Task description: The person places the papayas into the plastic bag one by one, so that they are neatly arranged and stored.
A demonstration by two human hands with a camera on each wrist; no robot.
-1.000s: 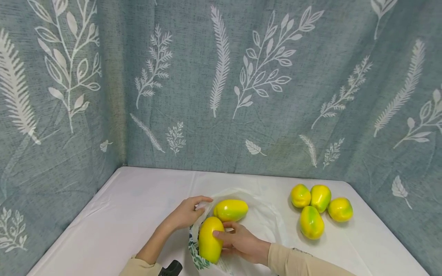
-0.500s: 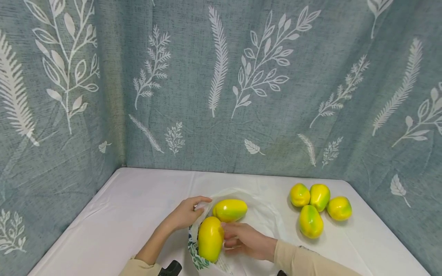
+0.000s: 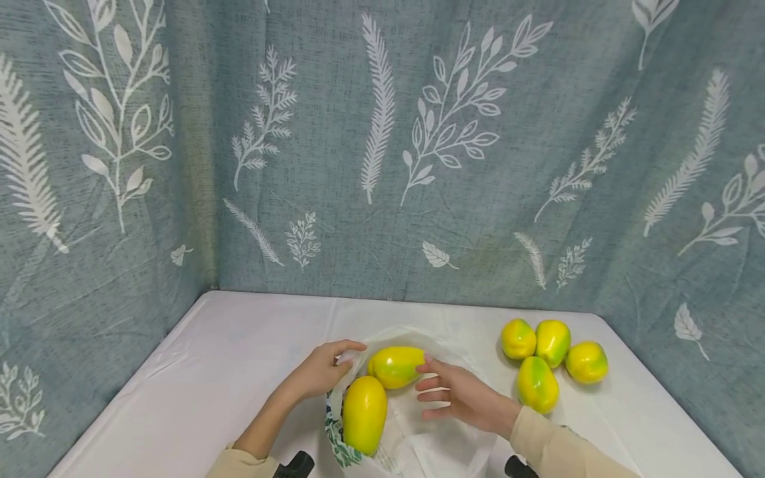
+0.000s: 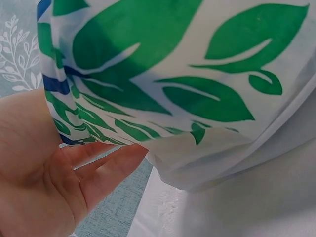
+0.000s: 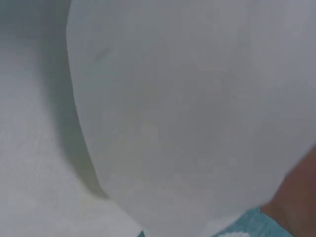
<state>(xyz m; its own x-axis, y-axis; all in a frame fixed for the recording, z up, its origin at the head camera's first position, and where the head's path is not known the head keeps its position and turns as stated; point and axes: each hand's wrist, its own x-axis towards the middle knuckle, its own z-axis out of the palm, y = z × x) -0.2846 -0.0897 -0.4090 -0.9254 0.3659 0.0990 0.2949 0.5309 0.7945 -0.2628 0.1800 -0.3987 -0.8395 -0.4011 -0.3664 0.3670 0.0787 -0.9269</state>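
Right hand (image 3: 472, 397) (fingers (image 3: 434, 396) spread) has withdrawn from the nearer yellow fruit (image 3: 364, 415).

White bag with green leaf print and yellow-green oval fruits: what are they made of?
White bag with green leaf print: seemingly thin, satin-smooth plastic film or coated fabric, judging by soft folds. Yellow-green oval fruits: glossy, likely plastic or lacquered foam, given sharp highlights; real skin can't be ruled out.

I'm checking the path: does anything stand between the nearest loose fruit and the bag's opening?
Yes: in the head view, the right hand lies over the right side of the bag, between its opening and the fruit.
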